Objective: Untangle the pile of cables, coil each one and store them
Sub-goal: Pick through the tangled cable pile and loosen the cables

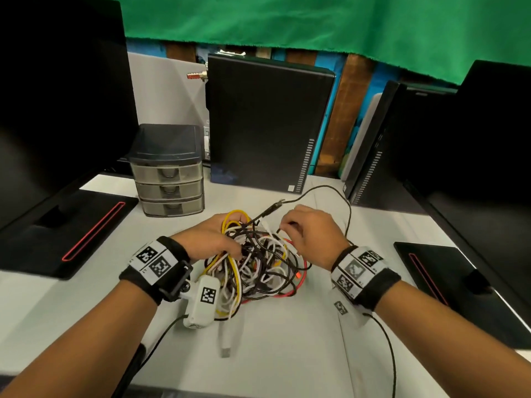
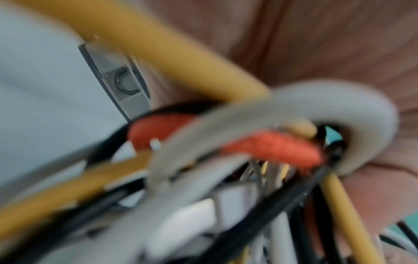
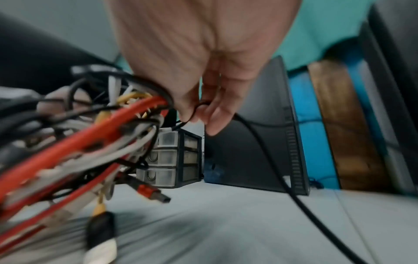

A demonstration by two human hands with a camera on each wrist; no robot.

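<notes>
- Sitting at the lower centre of the head view, the cable pile (image 1: pixel 258 259) is a knot of white, black, yellow and red leads on the pale tabletop (image 1: pixel 287 354).
- Left hand (image 1: pixel 209 239) grips the pile's left side, fingers curled into the loops.
- Right hand (image 1: pixel 313 234) pinches a thin black cable (image 1: pixel 324 189) that arcs toward the upper right of the pile.
- A white USB plug (image 1: pixel 225 344) trails out below the tangle.
- Just beyond, upper left of the pile, stands a small three-drawer organiser (image 1: pixel 169 179), drawers closed.
- Behind it a black computer case (image 1: pixel 267 122) stands upright; dark monitors (image 1: pixel 57 96) flank both frame edges.
- Green cloth (image 1: pixel 316 27) hangs across the top.
</notes>
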